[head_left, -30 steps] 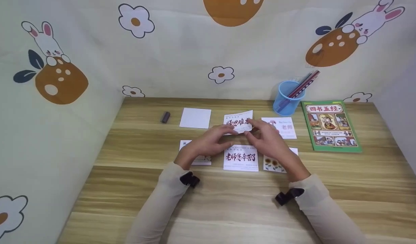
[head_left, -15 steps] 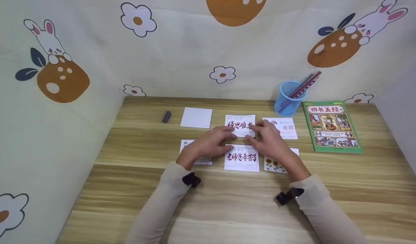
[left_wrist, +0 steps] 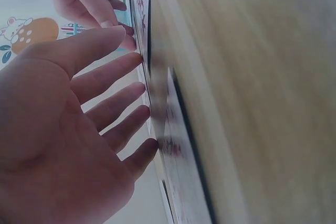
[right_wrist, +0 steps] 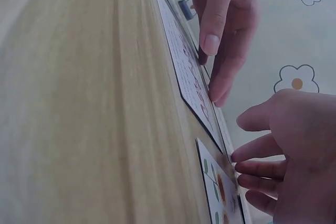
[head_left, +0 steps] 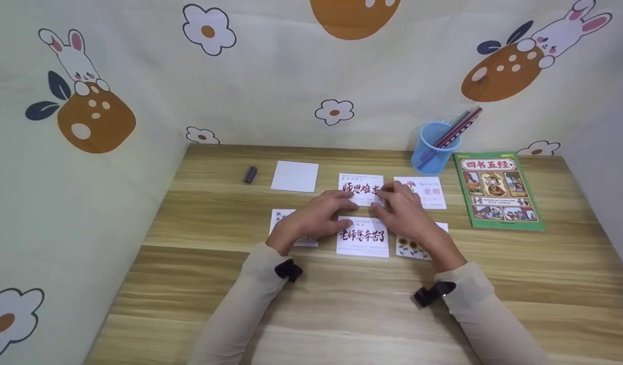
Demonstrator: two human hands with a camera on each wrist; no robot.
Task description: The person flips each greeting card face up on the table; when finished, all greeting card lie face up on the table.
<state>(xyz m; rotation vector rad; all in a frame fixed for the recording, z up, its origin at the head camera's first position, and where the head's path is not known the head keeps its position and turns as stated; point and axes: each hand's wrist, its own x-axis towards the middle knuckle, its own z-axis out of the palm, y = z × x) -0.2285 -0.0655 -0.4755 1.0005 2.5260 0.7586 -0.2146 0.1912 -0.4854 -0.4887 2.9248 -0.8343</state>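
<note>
In the head view a white card with red Chinese lettering (head_left: 359, 180) lies flat in the back row, a hand at each side of it. My left hand (head_left: 315, 217) touches its left edge with fingertips; the thumb reaches over the top of a similar lettered card (head_left: 362, 246) in front. The fingers (left_wrist: 107, 74) are spread and nearly straight in the left wrist view. On the other side, my right hand (head_left: 404, 209) rests fingertips at the back card's right edge, fingers (right_wrist: 261, 169) loosely extended. It partly covers a pink-lettered card (head_left: 433, 195) and a sunflower card (head_left: 412, 247).
A blank white card (head_left: 295, 176) lies back left, beside a small dark block (head_left: 250, 174). Another printed card (head_left: 280, 217) is partly under the left hand. A blue pencil cup (head_left: 429, 158) and a green-bordered book (head_left: 499, 195) stand to the right, near the patterned wall.
The back lettered card was held up tilted between both hands a second ago; it has come down flat on the table. Both hands have since barely moved, fingertips still at its edges.
</note>
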